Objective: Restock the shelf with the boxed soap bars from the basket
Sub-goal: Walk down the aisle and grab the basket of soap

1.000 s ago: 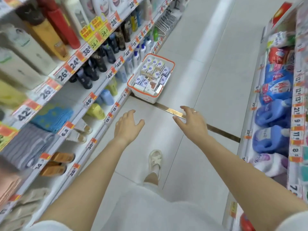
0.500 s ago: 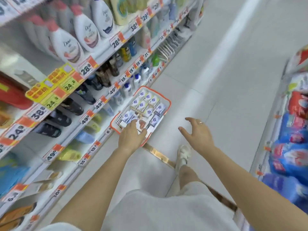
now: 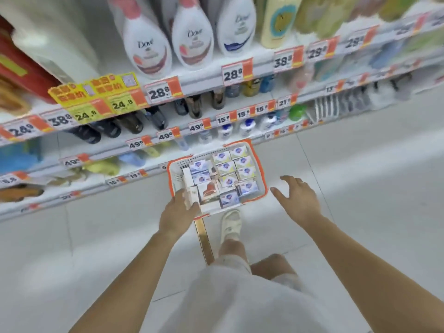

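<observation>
A white basket with an orange rim (image 3: 260, 164) stands on the floor against the foot of the shelving. It is packed with several boxed soap bars (image 3: 225, 168), white with blue or yellow-green labels. My left hand (image 3: 179, 213) is at the basket's near left corner, fingers spread over the rim and the nearest boxes; the frame is blurred, so contact is unclear. My right hand (image 3: 296, 198) hovers open just right of the basket, fingers spread, holding nothing.
Shelves (image 3: 204, 81) with price tags run across the top, holding body wash bottles (image 3: 192, 34), dark bottles and small white bottles. My foot in a white sandal (image 3: 230, 224) stands just in front of the basket beside a brass floor strip (image 3: 204, 239).
I have walked up to the basket and turned toward the shelves. The basket now lies right under my hands, and my left hand has reached its near corner.
</observation>
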